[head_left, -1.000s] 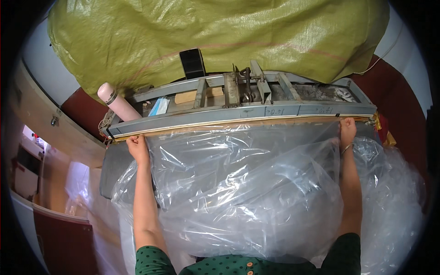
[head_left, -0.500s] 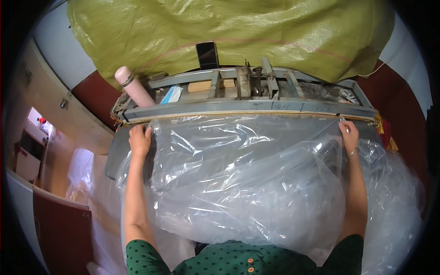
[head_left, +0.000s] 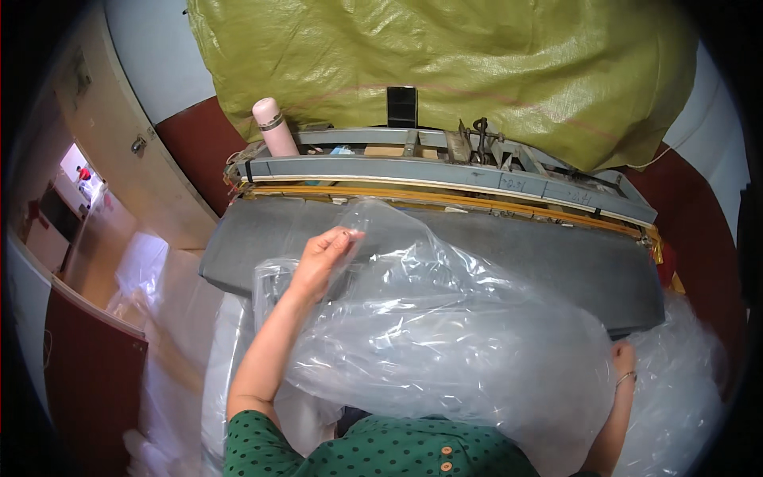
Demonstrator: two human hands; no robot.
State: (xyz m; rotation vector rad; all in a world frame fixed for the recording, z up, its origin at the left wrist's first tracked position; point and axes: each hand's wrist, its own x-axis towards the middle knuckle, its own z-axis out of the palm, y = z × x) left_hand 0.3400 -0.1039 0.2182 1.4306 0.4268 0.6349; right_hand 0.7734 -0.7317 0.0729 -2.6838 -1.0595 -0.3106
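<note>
A large clear plastic sheet [head_left: 413, 342] is bunched over my lap and across the near side of a grey padded bench top [head_left: 517, 242]. My left hand [head_left: 322, 258] pinches the sheet's far edge and holds it up above the pad, left of the middle. Down at the right, past the pad's near corner, my right hand [head_left: 624, 359] is closed at the side of the sheet; its fingers are partly hidden. Beyond the pad runs a grey metal frame [head_left: 381, 169] with a yellow-orange strip [head_left: 445, 205] along its lower edge.
A pink flask [head_left: 275, 131] and a black phone [head_left: 402, 107] stand at the frame, before a yellow-green woven cover [head_left: 445, 48]. Metal clamp parts [head_left: 477, 147] rise from the frame. More clear plastic [head_left: 675, 381] heaps at the right. An open door [head_left: 127, 135] is at the left.
The sheet's far edge has come away from the frame toward me, baring the pad. My left hand moved right with it; my right hand dropped down toward me. The view shifted slightly.
</note>
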